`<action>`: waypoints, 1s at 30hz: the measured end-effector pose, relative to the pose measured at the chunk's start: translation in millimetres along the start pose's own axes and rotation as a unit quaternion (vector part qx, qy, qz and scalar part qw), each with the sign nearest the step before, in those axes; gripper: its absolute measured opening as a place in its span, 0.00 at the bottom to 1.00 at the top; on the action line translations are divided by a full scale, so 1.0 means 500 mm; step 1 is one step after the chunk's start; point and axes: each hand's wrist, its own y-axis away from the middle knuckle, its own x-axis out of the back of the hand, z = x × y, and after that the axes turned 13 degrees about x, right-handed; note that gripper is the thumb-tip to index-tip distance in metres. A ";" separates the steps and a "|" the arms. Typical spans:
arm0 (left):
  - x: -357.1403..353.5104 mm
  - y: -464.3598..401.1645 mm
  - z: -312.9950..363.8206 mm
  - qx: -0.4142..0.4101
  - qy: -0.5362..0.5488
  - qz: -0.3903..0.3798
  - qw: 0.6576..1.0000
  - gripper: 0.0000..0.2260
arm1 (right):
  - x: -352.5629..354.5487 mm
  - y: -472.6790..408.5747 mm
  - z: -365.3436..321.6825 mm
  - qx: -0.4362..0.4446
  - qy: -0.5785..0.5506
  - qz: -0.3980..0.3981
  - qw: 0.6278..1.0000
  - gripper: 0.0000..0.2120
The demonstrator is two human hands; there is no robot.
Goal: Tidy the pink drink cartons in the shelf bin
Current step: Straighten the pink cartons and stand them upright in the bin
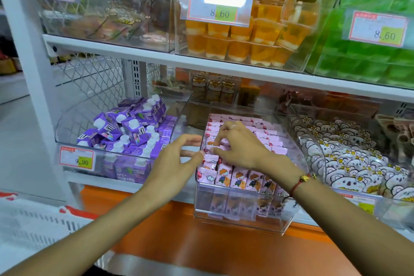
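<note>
While both arms reach in from the 6 o'clock edge, the clear shelf bin sits just right of centre on the lower white shelf, its front jutting over an orange base panel. Rows of pink drink cartons fill it, standing upright with cartoon faces toward the front wall.

The right hand, a red cord bracelet on its wrist, lies over the cartons near the bin's left side, its fingers curled down and pinching the top of one carton in the near rows. The left hand is at the bin's left wall, at 9 o'clock from the right hand; its fingers are straight and spread, fingertips at the wall's edge and the nearest cartons, gripping nothing I can make out.

At 9 o'clock from the bin, a second clear bin holds jumbled purple cartons with white caps, a price tag reading 9.90 on its front. At 3 o'clock, another bin holds bear-shaped packets. On the upper shelf, at 12 o'clock, stacked orange jelly cups sit behind a tag marked 8.60, with green packs at 2 o'clock. White wire mesh backs the shelving at 10 o'clock, and a white slotted basket shows at 8 o'clock.
</note>
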 end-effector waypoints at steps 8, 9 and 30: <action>0.001 0.002 0.008 -0.021 -0.030 0.042 0.998 0.11 | 0.069 0.002 -0.036 -0.066 -0.219 0.324 0.918 0.04; 0.002 0.005 0.012 -0.041 -0.024 0.056 0.997 0.13 | 0.081 0.012 -0.040 -0.069 -0.234 0.364 0.899 0.05; -0.022 0.036 0.052 -0.240 0.009 0.010 0.971 0.16 | 0.105 0.179 -0.099 0.030 -0.525 0.286 0.801 0.05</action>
